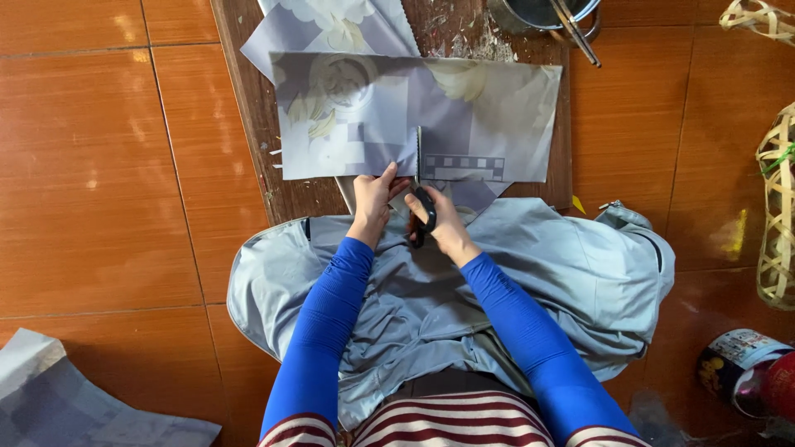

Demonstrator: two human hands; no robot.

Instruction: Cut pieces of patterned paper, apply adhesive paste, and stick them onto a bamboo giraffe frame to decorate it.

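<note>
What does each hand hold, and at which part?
The right hand holds the scissors by their black handles. The left hand pinches the near edge of the grey printed sheet, beside the blades.

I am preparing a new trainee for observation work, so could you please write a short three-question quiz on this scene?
1. True or false: the right hand holds scissors with black handles.
2. What does the left hand grip? A) a metal pot B) the near edge of the grey printed sheet C) a woven basket
3. Fill in: the sheet lies on a dark wooden ____.

Key: 1 true; 2 B; 3 board.
</note>
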